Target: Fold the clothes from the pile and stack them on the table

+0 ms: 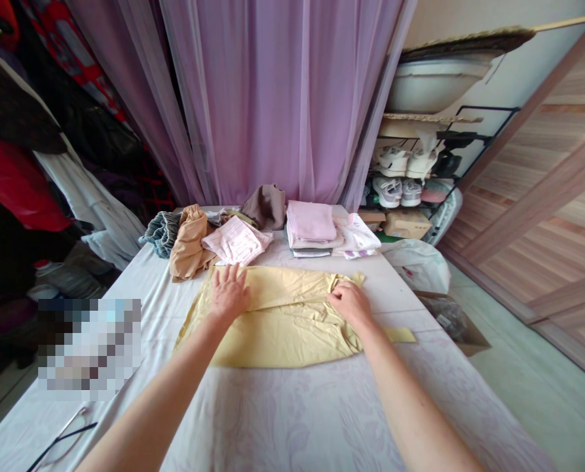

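A yellow garment lies spread across the cloth-covered table, with creases along its middle and right part. My left hand rests flat on its upper left area, fingers spread. At the garment's gathered right end, my right hand is closed on the bunched fabric. A narrow yellow strip sticks out beyond my right wrist. Just behind the garment lie a pink checked cloth and a crumpled tan garment.
Folded clothes are stacked at the table's back, beside a dark brown cloth. Eyeglasses lie at the front left corner. A purple curtain hangs behind. To the right stand a shoe rack and a cardboard box.
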`<state>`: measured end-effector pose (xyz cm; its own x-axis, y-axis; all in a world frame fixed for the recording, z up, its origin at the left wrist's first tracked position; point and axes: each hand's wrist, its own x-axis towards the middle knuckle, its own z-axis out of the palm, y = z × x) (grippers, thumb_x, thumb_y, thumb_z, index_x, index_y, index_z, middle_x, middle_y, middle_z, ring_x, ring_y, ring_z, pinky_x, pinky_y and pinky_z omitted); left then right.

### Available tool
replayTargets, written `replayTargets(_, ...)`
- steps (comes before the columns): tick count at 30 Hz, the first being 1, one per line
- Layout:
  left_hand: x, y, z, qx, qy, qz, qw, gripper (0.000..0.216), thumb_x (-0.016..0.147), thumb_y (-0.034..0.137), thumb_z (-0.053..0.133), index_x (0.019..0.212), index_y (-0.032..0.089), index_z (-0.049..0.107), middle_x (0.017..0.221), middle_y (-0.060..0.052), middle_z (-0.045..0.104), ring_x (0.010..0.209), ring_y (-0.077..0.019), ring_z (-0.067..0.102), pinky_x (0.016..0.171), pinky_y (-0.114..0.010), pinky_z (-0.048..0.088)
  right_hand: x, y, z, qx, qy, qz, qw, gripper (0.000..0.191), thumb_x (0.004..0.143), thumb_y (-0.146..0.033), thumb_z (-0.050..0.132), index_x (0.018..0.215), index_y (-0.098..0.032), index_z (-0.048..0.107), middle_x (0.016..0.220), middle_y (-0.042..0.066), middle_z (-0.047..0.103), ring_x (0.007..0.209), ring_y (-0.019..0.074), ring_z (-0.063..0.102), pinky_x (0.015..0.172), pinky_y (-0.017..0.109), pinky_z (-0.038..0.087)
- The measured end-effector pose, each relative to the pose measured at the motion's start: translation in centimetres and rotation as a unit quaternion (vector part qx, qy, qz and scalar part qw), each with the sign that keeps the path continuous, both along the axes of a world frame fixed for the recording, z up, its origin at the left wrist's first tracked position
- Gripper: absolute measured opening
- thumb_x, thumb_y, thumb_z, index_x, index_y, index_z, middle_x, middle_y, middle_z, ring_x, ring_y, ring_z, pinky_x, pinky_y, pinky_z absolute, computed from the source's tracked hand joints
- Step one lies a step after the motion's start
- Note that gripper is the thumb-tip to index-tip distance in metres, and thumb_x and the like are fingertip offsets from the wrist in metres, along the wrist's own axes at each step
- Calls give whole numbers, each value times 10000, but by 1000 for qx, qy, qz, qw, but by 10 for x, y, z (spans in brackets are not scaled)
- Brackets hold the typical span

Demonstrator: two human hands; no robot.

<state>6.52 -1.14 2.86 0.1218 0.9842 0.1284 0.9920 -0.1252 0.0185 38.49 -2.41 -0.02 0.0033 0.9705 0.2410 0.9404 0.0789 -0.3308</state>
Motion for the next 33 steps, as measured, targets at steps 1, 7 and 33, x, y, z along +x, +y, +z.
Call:
replayTargets(1,18,-2,1,1,-20,-46,999,489,935,322,436,1398,183,509,1552,-122,377,1448,-320,290,1178,-546,209,0,0,-1,4,2,-1,1000,279,772,-254,590,496,-208,588,759,28,650,787,160,566,721,265,381)
replayTargets(7,114,-1,-10,-80,-110,-309,941,436,992,354,360,1394,252,495,1483,-43,491,1414,-242,366,1177,-466,268,-1,-1,-6,25,6,-6,1000,237,759,-220,591,523,-209,617,786,33,670,801,163,572,735,265,399)
replayTargets(33,155,0,-25,-52,-290,-164,941,405,992,341,361,761,204,664,779,-44,699,777,-174,621,741,-268,453,19,35,15,-44,-92,-16,995,204,876,-218,536,972,-245,713,1040,78,707,984,223,592,832,341,345)
